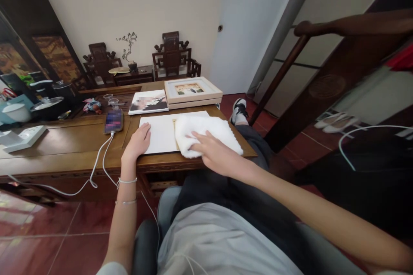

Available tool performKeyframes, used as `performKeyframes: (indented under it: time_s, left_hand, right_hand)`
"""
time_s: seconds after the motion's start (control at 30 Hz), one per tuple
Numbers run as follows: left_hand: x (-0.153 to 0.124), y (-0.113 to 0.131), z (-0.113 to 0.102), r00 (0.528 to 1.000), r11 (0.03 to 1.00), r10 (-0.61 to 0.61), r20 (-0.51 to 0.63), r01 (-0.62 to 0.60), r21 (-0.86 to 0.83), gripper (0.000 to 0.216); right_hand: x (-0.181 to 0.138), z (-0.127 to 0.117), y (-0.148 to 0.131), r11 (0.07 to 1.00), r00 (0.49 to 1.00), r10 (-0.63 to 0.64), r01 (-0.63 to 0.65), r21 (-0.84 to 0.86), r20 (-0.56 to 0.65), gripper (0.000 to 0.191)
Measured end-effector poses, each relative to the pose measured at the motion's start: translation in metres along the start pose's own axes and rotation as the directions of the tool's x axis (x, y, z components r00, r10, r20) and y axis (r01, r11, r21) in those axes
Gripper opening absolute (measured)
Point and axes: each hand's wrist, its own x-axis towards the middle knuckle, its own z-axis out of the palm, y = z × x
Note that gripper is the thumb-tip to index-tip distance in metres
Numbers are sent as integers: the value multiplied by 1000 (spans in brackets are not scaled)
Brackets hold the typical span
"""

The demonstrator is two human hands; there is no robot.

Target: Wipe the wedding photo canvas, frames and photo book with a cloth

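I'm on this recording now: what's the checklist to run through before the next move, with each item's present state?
1. Left hand on the white panel: ok, resting at its left edge.
2. Right hand on the white cloth: ok, in contact; how firm the grip is, cannot tell.
3. Panel fully uncovered: not ok, the cloth hides much of its right part.
4. Phone apart from the panel: ok, it lies to the left with a gap.
5. White cable clear of the left wrist: cannot tell, one strand runs behind it.
6. Underside of the panel: cannot tell, hidden.
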Motion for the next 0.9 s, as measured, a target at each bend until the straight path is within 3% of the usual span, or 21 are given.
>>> performKeyframes:
  time_s: [0.13, 0.23, 0.47, 0.63, 0.77, 0.9]
  left_hand:
    - [0, -1, 0, 1000, 1000, 10, -1, -10, -6, 50]
    - [0, -2, 0, 1000, 1000, 18, -9, -18, -22, 48]
    - [0, -2, 1, 1000, 1000, 7, -17, -8, -22, 49]
    - [1, -5, 2, 1000, 1000, 14, -24, -15, -24, 48]
    - [1, -5, 3, 1000, 1000, 10, -19, -10, -5, 49]
    - [1, -3, 3, 1000, 999, 21, -22, -22, -25, 49]
  right_hand:
    - [-25, -16, 2, 991, 990, -122, 118, 58, 75, 53]
    - [-17, -23, 14, 982, 978, -181, 175, 72, 99, 55]
    - [67, -12, 48, 997, 997, -65, 66, -35, 28, 59]
    - [112, -3, 48, 995, 1000, 21, -22, -98, -15, 52]
    - [103, 3, 30, 984, 999, 26, -19, -179, 34, 53]
    - [59, 2, 6, 988, 994, -76, 86, -129, 78, 59]
